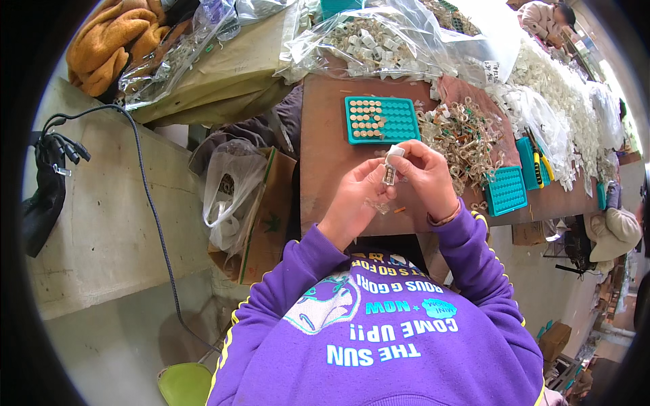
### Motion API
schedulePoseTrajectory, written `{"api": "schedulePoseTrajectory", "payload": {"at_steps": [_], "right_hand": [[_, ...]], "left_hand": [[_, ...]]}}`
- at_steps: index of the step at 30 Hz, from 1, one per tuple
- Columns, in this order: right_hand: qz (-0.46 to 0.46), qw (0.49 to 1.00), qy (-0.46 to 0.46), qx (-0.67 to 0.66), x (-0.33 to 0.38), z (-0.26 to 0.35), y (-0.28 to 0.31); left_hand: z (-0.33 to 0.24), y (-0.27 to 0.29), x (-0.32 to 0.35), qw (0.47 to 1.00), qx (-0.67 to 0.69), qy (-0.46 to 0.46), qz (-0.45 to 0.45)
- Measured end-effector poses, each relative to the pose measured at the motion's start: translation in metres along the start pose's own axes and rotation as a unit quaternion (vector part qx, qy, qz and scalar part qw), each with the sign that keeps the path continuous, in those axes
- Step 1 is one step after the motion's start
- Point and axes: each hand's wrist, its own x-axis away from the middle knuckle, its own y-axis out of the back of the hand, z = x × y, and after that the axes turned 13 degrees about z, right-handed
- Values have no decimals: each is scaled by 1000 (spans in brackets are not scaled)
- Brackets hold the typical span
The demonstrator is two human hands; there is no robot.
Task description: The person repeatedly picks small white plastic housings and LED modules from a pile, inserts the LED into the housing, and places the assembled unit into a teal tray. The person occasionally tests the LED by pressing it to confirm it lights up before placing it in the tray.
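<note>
Both hands meet above the front of the brown table. My left hand [359, 196] is closed, its thumb and fingers pinching a small oblong part [389, 176] with brownish rectangles on its face. Closed as well, my right hand [430, 177] grips a small white plastic piece [395, 155] at the upper end of that part. Whether the two pieces are joined cannot be made out. Just beyond the hands lies a teal tray [406, 128], with round tan pieces [367, 108] filling rows on its left side. A heap of small tan loop-shaped parts [467, 132] sits right of my right hand.
A second teal tray [506, 191] and yellow-handled pliers [539, 169] lie to the right. Clear bags of white parts [372, 47] cover the far side. At left stand a cardboard box [271, 216] and a hanging black cable [145, 176]. Other people [542, 20] work at far right.
</note>
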Motion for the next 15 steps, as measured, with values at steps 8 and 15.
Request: {"api": "schedulePoseTrajectory", "payload": {"at_steps": [8,15], "right_hand": [[-24,889,315,332,10,14,-6],[28,800,359,480,8,25,1]], "left_hand": [[-5,-14,9,996,77,-9,42],[-6,-19,17,997,-9,4,74]]}}
